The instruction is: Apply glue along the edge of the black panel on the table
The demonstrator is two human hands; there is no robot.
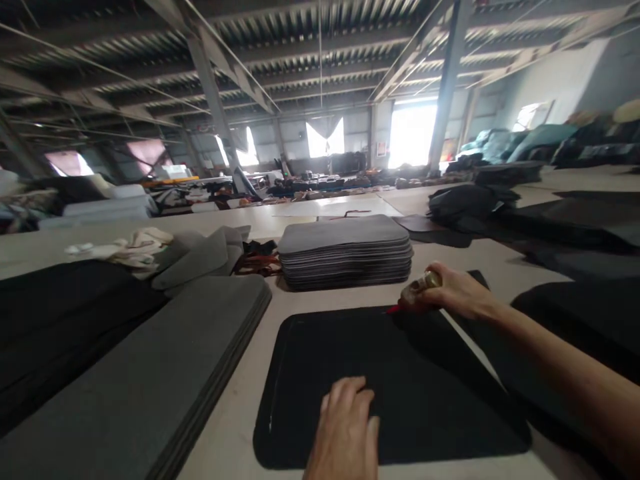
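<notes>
While the left grip (345, 427) lies palm down over the near part of a black panel (400, 393), the right grip (457, 290) is curled around a yellow-brown tool (419, 288), pinching it. The left one is flattened, its fingers straight and close together, with nothing held in it; how firmly it presses cannot be told. The tool's red tip (393, 309) is at the panel's far edge, right of the middle. The panel lies flat on the pale tabletop (235, 400), directly in front of the person, its corners rounded and a faint light line (273, 400) running near its left side. Just beyond it stands a neat stack of grey pieces (345, 257), with dark and reddish scraps (257, 260) beside its left end. A long pile of grey sheets (145, 373) lies left of the panel, next to black fabric (65, 313). To the right are more black pieces (580, 313), and beyond them a dark bundle (465, 203).
</notes>
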